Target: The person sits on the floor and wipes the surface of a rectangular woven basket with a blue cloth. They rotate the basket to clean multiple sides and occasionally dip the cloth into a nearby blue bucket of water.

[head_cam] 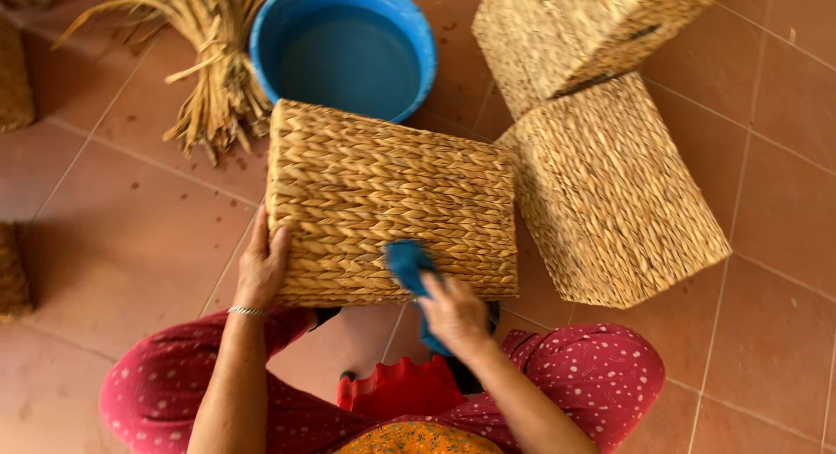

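A rectangular woven straw basket [392, 201] lies bottom-up in front of me over my knees. My left hand [261, 267] grips its near left corner, fingers pressed on the weave. My right hand [455, 313] holds a blue cloth [407, 264] against the basket's near edge, right of the middle. The cloth's lower end hangs below my right hand.
A blue basin [344, 49] of water stands just beyond the basket. A bundle of dried straw [213, 67] lies at its left. Two more woven baskets [610, 193] [575, 32] are stacked at the right. Other woven pieces [13, 271] sit at the left edge on the tiled floor.
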